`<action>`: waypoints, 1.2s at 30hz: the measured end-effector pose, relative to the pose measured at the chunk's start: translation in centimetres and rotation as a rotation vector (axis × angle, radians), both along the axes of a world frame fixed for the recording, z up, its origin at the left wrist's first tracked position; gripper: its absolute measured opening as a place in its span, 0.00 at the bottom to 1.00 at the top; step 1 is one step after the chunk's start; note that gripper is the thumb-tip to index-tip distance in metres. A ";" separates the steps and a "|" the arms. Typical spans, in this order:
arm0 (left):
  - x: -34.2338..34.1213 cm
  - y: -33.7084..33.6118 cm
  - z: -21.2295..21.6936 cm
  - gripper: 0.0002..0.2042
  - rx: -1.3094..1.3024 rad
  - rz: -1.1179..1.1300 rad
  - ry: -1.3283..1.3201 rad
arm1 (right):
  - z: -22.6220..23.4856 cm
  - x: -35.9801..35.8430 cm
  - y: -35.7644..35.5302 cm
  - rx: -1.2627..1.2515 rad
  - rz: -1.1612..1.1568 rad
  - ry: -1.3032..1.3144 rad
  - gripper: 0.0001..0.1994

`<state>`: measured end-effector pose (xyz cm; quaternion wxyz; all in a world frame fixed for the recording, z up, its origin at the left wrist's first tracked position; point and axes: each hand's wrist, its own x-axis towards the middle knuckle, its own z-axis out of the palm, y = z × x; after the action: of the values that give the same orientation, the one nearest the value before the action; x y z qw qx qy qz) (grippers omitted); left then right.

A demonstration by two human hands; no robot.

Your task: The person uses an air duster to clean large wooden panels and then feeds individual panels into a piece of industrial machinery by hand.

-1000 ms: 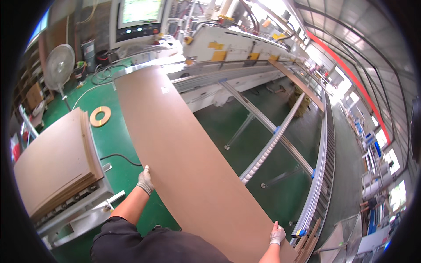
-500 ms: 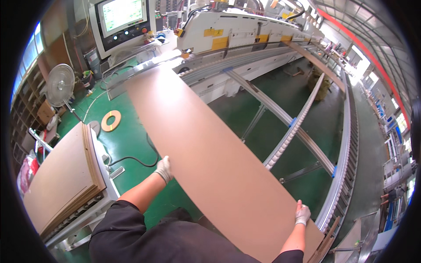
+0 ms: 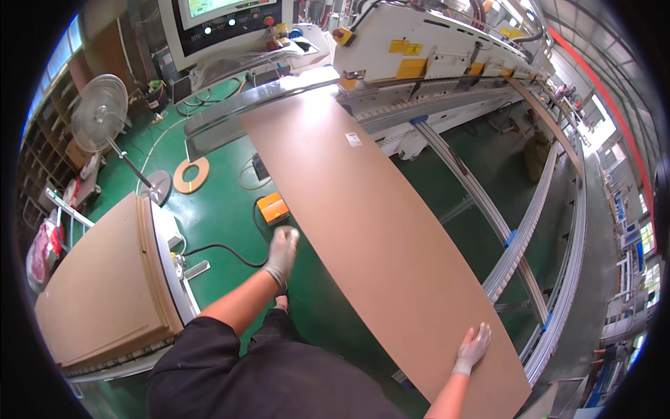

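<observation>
A long brown board [image 3: 377, 230] lies slantwise in front of me, its far end at the machine's metal ledge and its right side over the roller rails. A small white label [image 3: 354, 140] is on its top near the far end. My right hand [image 3: 473, 347], in a pale glove, lies on the board's near part with its fingers apart. My left hand [image 3: 283, 251], also gloved, is just off the board's left edge. Its fingers are curled in, and nothing shows in them.
A white machine [image 3: 433, 52] with a control panel [image 3: 230, 28] stands ahead. More boards are stacked [image 3: 105, 279] at the left. On the floor are an orange foot-pedal box [image 3: 272, 208], a cable [image 3: 223, 248], a tape roll [image 3: 190, 174] and a standing fan [image 3: 101, 112]. Roller rails [image 3: 523, 244] run at the right.
My left hand has come off the board's left edge and curled. My right hand has moved from the right edge onto the top. The label and orange box have come into sight.
</observation>
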<state>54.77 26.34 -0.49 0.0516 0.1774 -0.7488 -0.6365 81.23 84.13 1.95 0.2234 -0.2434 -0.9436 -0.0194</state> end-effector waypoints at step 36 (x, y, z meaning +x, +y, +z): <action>-45.9 -28.1 6.1 0.33 -1.238 -0.579 0.160 | 3.4 -13.5 -32.2 -0.751 -0.927 -0.674 0.22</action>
<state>8.89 -1.72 5.64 0.0265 -0.1396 -0.9857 -0.0907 67.70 51.88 5.35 -0.2136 -0.6640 -0.7026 0.1409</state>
